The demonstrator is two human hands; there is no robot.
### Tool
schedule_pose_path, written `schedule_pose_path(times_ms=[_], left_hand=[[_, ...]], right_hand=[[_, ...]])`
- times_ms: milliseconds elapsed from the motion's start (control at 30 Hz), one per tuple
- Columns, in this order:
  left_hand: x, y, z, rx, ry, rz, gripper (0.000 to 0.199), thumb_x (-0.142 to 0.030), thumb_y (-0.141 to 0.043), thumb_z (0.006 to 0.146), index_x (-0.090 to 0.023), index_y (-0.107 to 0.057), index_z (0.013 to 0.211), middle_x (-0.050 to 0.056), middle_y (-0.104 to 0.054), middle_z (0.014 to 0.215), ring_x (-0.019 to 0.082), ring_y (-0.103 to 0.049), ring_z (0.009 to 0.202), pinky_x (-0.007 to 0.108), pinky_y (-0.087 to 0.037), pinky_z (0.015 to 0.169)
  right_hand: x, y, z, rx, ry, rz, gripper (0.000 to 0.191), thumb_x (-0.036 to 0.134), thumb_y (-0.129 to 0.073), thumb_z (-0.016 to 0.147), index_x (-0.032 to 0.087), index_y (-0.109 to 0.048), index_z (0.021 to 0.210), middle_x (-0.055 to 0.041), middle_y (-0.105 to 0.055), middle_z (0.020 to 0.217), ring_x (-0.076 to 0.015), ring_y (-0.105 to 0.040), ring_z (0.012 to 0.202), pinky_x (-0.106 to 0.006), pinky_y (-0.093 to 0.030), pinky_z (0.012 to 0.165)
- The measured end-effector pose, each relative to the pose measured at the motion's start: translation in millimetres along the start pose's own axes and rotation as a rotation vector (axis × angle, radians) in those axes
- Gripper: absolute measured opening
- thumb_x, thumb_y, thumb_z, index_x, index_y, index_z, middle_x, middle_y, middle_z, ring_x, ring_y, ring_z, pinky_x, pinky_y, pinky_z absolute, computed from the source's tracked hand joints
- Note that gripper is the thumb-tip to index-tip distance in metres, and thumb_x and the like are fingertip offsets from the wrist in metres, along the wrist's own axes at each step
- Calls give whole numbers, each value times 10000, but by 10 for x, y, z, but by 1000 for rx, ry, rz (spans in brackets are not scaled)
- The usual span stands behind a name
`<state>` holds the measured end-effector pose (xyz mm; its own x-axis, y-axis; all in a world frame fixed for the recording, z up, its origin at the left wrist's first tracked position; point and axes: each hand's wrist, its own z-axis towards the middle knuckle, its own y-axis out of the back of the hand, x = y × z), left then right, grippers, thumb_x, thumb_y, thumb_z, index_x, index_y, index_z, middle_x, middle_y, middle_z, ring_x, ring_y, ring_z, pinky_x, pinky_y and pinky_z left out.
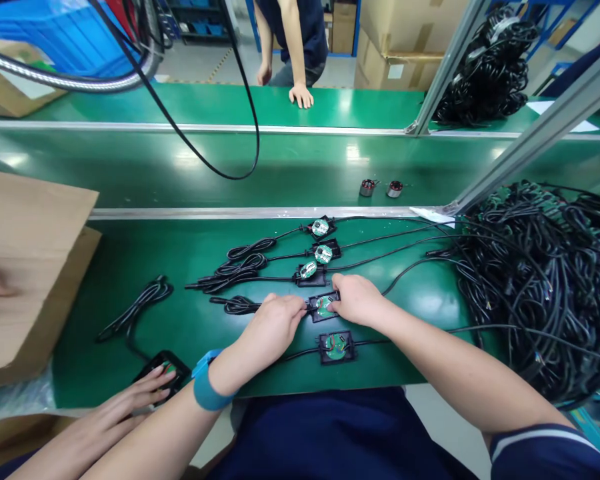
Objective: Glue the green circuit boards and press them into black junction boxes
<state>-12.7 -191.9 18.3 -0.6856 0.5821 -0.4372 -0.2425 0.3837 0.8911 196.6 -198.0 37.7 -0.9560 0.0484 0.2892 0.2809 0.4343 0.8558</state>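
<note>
My left hand [277, 321], with a blue band on its wrist, pinches a black cable where it enters the left end of a small black plastic housing [316, 316]. A round green circuit board [323, 307] sits in this housing. My right hand [356, 299] grips the right end, thumb against the board and fingers at the far edge. Just nearer me lies another open housing with a wired green board [336, 347]. Beyond my hands, a row of three similar housings holds tilted boards, such as one circuit board [309, 269], with coiled black cables [240, 270] to their left.
A large heap of black cables [545, 287] fills the right side. At left are a cardboard box [30, 267] and a co-worker's hand [143, 397] on a black case. Two small motor-like parts [367, 187] stand beyond the metal rail. Another person's hand [301, 96] rests on the far bench.
</note>
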Motion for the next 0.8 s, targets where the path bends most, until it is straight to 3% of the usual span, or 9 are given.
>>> schedule_pose_path(times_ms=[233,633,800], left_hand=[[4,-102,-8,-77,-59,70,262,-191,-408,1018,-184,-653,925,26,-668,838,183,-599,771,336,-359,740],[-147,-218,-18,-60,-29,368,262,-106,-439,969,-180,-638,815,44,-620,747,210,-578,690,368,-362,696],[-122,-229,-1,-50,-53,364,272,-77,-433,968,-175,-652,839,49,-611,736,218,-581,689,366,-333,671]], right_hand=[[5,14,-18,18,-3,7,324,385,-759,811,200,-631,1045,-94,-734,1046,-272,-684,984,-315,-430,706],[24,16,-47,11,0,-15,304,369,-737,837,186,-628,1053,-110,-731,1049,-272,-687,987,-322,-459,733],[93,44,-61,21,-22,7,467,572,-641,865,155,-620,1074,-156,-723,1078,-307,-679,1028,-370,-487,797]])
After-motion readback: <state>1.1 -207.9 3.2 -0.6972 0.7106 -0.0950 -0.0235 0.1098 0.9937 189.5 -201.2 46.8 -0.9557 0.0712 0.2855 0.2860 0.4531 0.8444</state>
